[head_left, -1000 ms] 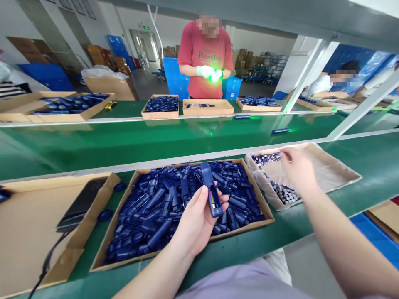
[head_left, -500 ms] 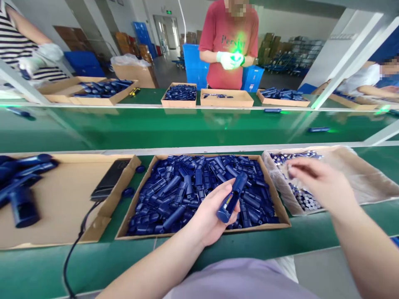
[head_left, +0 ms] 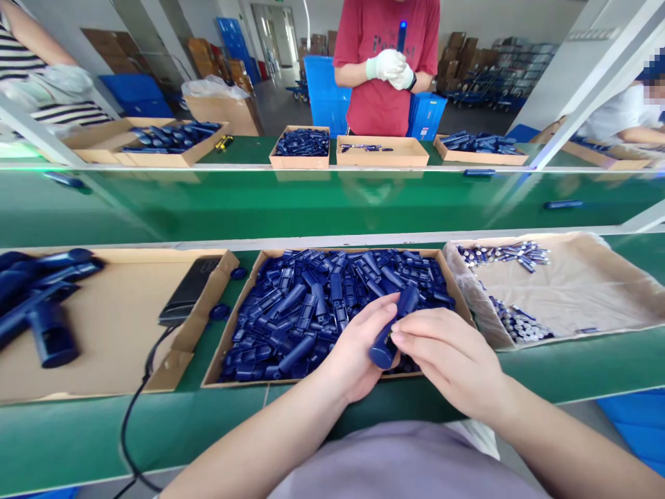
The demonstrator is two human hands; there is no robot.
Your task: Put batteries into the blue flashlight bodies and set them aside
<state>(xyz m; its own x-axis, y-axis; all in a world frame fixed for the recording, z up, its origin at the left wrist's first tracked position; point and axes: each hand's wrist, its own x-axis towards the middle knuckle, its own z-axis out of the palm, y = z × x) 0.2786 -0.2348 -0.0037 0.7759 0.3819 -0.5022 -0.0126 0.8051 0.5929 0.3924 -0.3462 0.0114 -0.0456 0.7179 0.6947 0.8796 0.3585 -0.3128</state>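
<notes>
My left hand (head_left: 358, 350) is wrapped round a dark blue tube (head_left: 384, 348), held tilted over the front right of a carton tray (head_left: 208, 374) full of blue plastic parts (head_left: 301, 312). Against the tube's open side press the fingers of my right hand (head_left: 451, 353), closed together; whatever lies between them is hidden. To the right, small batteries (head_left: 524, 326) stand and lie in a plastic-lined box (head_left: 597, 284).
At left, a carton tray (head_left: 129, 277) holds larger blue tubes (head_left: 52, 333) and a black device (head_left: 190, 291) with a cable. Across the green belt (head_left: 312, 208), a person in a red shirt (head_left: 389, 83) holds a blue tube. Trays of parts line the far side.
My right hand has come from the battery box leftward to the tube in my left hand. Blue tubes on the belt have shifted right. The person opposite now holds a tube upright.
</notes>
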